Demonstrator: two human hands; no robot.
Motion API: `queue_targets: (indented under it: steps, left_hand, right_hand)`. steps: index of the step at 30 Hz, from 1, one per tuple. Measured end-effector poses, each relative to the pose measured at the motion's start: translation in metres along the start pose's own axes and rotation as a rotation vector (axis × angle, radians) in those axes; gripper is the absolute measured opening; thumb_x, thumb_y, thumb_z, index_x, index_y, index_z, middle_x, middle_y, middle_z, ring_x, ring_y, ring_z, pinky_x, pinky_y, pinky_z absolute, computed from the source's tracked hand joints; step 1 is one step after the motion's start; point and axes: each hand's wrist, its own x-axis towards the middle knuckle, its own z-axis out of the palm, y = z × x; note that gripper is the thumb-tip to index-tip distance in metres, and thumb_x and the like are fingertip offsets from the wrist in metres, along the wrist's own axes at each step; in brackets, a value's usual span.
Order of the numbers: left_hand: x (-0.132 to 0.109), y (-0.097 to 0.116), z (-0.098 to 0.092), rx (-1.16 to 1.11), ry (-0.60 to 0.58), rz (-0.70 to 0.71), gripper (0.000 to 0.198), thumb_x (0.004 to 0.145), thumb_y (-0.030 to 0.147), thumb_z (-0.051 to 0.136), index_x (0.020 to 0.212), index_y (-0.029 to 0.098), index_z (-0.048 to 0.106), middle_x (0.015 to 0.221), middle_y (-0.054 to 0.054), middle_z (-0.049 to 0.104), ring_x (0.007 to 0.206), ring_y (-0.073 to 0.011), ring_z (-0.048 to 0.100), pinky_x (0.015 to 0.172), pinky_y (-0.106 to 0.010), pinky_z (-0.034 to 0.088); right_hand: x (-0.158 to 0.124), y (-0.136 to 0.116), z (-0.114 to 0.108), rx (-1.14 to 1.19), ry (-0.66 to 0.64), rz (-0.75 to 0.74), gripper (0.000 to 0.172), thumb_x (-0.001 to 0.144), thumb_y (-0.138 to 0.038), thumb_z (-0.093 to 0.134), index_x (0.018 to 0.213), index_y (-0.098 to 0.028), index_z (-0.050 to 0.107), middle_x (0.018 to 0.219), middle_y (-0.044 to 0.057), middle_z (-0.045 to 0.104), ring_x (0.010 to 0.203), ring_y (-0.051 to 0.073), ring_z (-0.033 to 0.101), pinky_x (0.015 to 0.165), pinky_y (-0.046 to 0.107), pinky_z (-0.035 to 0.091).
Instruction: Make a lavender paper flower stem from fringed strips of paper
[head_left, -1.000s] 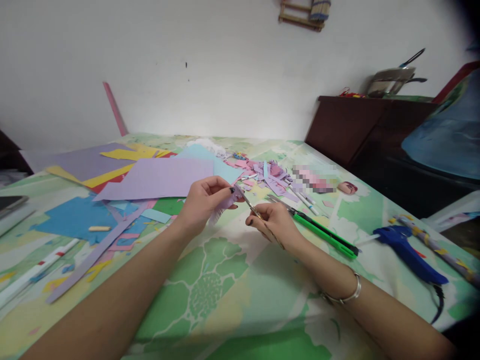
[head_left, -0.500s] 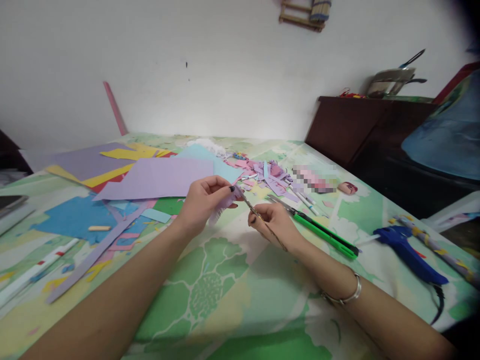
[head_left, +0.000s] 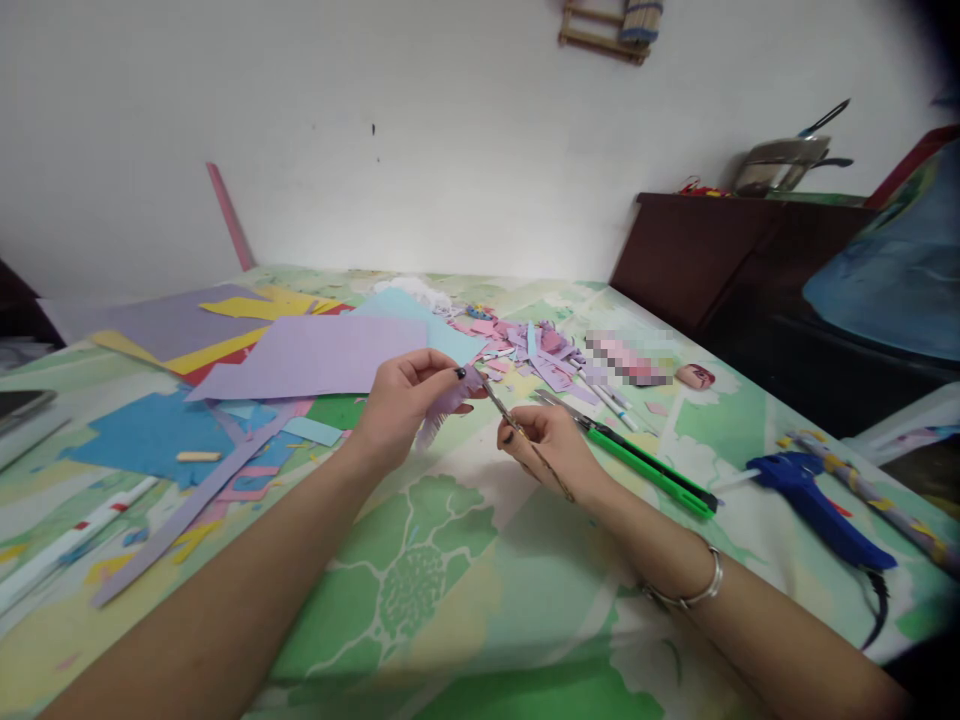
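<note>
Left of green-and-black plastic utility knife (head_left: 651, 467): fringed purple paper strip (head_left: 448, 397) pinched by left hand (head_left: 396, 402); thin metallic scissors (head_left: 503, 408) gripped by right hand (head_left: 553, 446), blades at strip's edge.

The scissors (head_left: 500, 403) look metal (the fringed paper (head_left: 445, 400) matt).

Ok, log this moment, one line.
left hand: holds fringed paper | right hand: holds scissors, blades at paper | knife: on table
</note>
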Motion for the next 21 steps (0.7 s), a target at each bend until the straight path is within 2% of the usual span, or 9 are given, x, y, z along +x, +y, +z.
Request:
queue_targets:
  steps: [21]
  left_hand:
    - [-0.0028, -0.0002, 0.0022, 0.035, -0.068, -0.007, 0.017, 0.069, 0.028, 0.067, 0.072, 0.014, 0.059, 0.085, -0.009, 0.070, 0.080, -0.0223, 0.067, 0.065, -0.030, 0.054]
  right_hand:
    - [0.0007, -0.0044, -0.0008, -0.042, 0.004, 0.004, 0.039, 0.076, -0.051, 0.052, 0.061, -0.015, 0.050, 0.045, -0.006, 0.029, 0.044, 0.006, 0.025, 0.044, 0.023, 0.014]
